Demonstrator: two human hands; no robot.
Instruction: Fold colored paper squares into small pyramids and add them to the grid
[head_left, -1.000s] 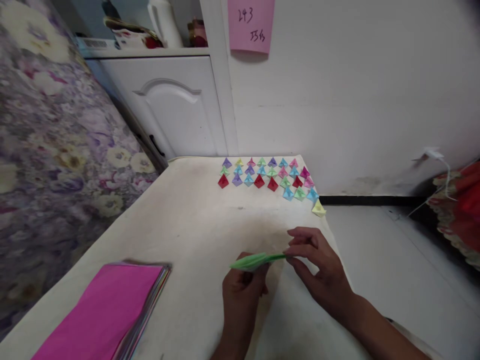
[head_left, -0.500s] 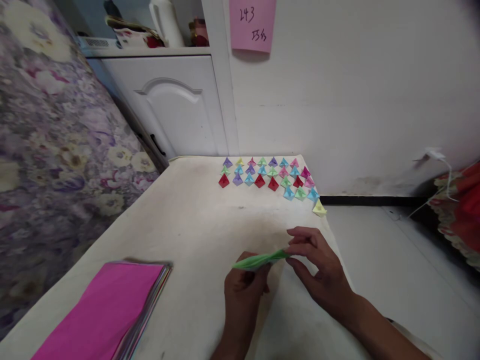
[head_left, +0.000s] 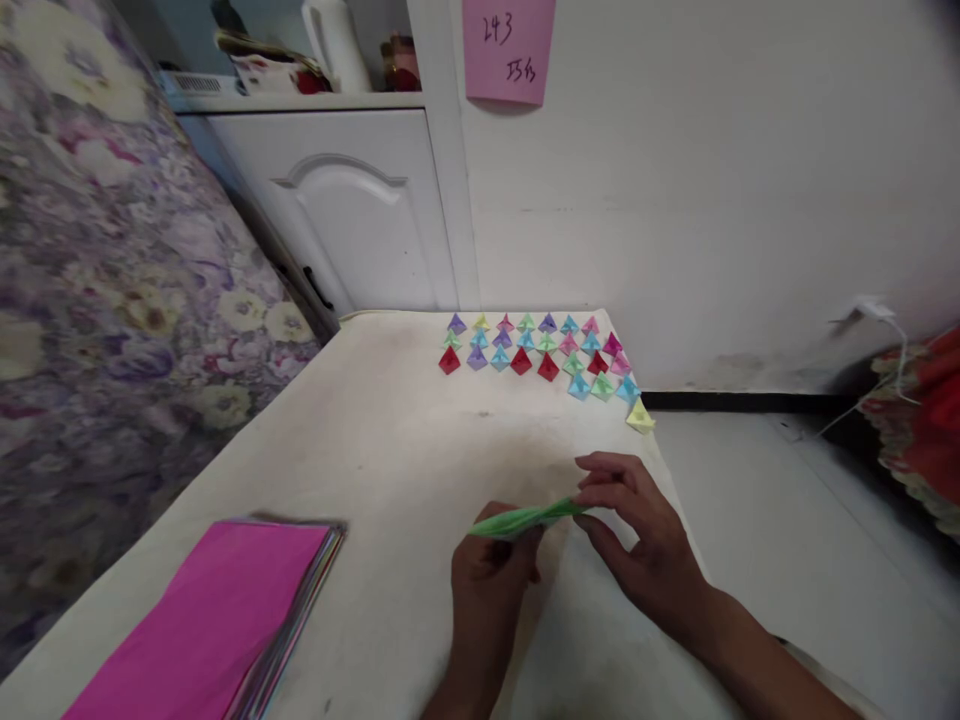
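Observation:
A folded piece of green paper [head_left: 517,520] is held up above the table, seen nearly edge-on. My left hand [head_left: 491,580] grips it from below, with the thumb and fingers closed on its left and middle part. At the paper's right end, my right hand [head_left: 637,535] pinches the tip between thumb and fingers. How the underside is folded cannot be seen. Beyond my hands, several small folded paper shapes [head_left: 548,367] in red, blue, green, purple, pink and yellow lie in rows at the table's far end.
A stack of coloured paper [head_left: 202,610], magenta on top, lies at the table's left front. The cloth-covered table [head_left: 375,450] meets a white wall and cabinet [head_left: 352,220]. A flowered curtain [head_left: 135,300] hangs at left. Pale floor [head_left: 750,500] shows at right.
The camera view has shifted very slightly. Both hands keep hold of the green paper in almost the same pose.

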